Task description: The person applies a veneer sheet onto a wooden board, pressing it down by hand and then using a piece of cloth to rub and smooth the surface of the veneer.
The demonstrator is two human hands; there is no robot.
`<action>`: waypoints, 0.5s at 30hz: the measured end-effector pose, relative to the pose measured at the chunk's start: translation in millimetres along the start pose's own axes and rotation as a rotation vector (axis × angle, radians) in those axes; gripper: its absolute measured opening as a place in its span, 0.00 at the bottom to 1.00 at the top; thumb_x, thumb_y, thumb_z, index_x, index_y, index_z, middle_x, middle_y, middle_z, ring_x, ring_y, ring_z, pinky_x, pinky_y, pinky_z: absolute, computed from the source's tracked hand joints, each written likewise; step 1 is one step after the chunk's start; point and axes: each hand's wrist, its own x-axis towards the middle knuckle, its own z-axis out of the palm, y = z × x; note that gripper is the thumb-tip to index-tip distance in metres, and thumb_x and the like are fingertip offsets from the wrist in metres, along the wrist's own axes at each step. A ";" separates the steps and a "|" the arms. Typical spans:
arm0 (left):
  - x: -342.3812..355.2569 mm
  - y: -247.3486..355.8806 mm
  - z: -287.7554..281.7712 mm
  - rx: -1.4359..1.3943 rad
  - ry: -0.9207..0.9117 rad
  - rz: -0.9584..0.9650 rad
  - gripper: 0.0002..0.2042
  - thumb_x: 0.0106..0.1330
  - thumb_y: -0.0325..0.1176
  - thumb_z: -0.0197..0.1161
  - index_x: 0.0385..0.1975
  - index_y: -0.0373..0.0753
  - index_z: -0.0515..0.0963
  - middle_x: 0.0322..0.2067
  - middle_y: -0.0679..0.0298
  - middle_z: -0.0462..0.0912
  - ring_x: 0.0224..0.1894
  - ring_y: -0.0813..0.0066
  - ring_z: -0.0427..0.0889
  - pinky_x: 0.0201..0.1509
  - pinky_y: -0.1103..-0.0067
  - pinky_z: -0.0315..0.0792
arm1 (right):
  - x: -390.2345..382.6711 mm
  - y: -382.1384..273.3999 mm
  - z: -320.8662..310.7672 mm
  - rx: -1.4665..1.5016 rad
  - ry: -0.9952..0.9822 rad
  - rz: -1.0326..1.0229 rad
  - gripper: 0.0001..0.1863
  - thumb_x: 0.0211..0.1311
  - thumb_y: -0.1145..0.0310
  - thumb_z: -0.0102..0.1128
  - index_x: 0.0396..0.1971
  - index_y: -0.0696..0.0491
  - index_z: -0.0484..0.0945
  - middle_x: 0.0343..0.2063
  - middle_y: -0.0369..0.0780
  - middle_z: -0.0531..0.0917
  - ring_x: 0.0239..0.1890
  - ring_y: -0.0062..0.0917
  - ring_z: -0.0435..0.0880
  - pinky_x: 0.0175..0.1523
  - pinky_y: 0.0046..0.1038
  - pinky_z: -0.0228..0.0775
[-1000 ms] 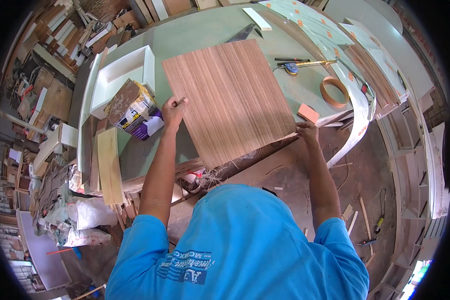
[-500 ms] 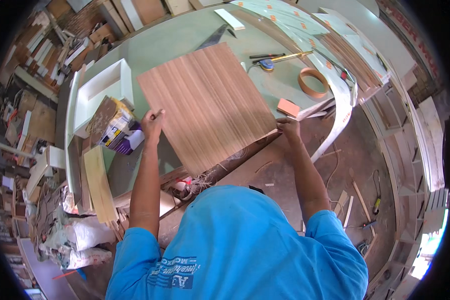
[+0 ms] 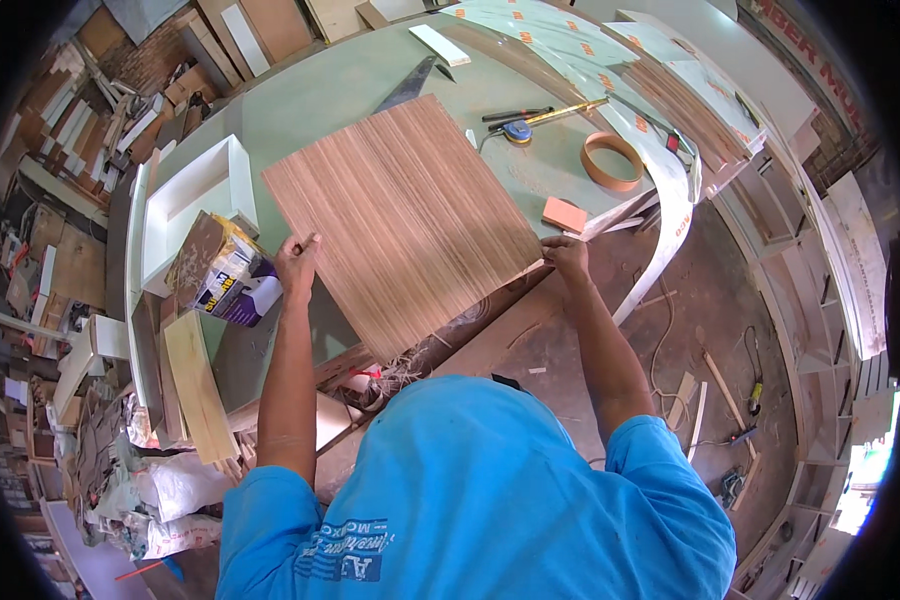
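A square wood-grain panel [image 3: 405,220] lies at a slant over the green-topped workbench [image 3: 300,80], its near corner reaching past the front edge. My left hand [image 3: 296,262] grips its left edge, fingers curled over the rim. At its right corner my right hand [image 3: 566,254] pinches the board; the thumb side shows and part of the fingers is hidden. Just left of my left hand stands an open purple-and-yellow box [image 3: 232,275]. Beyond my right hand sits a small orange-brown block [image 3: 565,214].
A roll of brown edge banding [image 3: 612,162], a blue tape measure [image 3: 517,131] and a dark triangular blade [image 3: 407,84] rest on the bench. A white drawer box [image 3: 195,205] stands at left, stacked panels [image 3: 690,95] at far right. Wood scraps and a cord [image 3: 660,350] litter the floor.
The panel and both hands have shifted slightly left and toward me in the picture. The surrounding bench items shift slightly too, as the view moves. Both hands keep their grip.
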 end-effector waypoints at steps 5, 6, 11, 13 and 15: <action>3.1 -3.2 -5.0 0.061 0.034 0.015 0.21 0.61 0.35 0.72 0.19 0.38 0.63 0.19 0.73 0.65 0.24 0.81 0.63 0.28 0.78 0.63 | -0.4 0.0 6.2 -0.009 0.003 0.000 0.09 0.53 0.78 0.65 0.35 0.60 0.88 0.24 0.37 0.86 0.22 0.17 0.80 0.30 0.21 0.75; 6.1 -9.2 -8.2 0.056 0.040 0.027 0.21 0.61 0.36 0.73 0.19 0.38 0.63 0.19 0.73 0.64 0.24 0.81 0.63 0.28 0.78 0.63 | 0.4 0.0 7.8 0.026 -0.020 -0.012 0.09 0.53 0.78 0.65 0.35 0.60 0.88 0.24 0.37 0.86 0.22 0.17 0.81 0.30 0.21 0.75; 5.4 -8.0 3.9 0.020 0.015 0.022 0.22 0.60 0.36 0.73 0.18 0.38 0.62 0.19 0.73 0.63 0.24 0.81 0.63 0.27 0.77 0.63 | 3.9 11.0 -2.2 0.012 -0.003 -0.023 0.10 0.53 0.78 0.65 0.35 0.59 0.88 0.24 0.37 0.86 0.23 0.17 0.82 0.31 0.21 0.75; 7.4 -14.7 -0.5 0.064 0.027 0.029 0.22 0.60 0.36 0.73 0.18 0.38 0.62 0.19 0.73 0.62 0.24 0.81 0.63 0.27 0.77 0.63 | 1.7 8.5 3.2 -0.020 0.002 -0.017 0.10 0.52 0.78 0.65 0.35 0.59 0.88 0.24 0.37 0.87 0.23 0.17 0.82 0.31 0.21 0.75; 8.6 -21.7 -6.5 0.032 0.037 0.054 0.22 0.60 0.35 0.73 0.18 0.38 0.63 0.19 0.73 0.62 0.23 0.81 0.62 0.26 0.77 0.62 | -0.9 5.1 11.2 -0.011 0.004 -0.006 0.10 0.51 0.76 0.66 0.35 0.60 0.88 0.25 0.38 0.87 0.24 0.17 0.82 0.31 0.21 0.76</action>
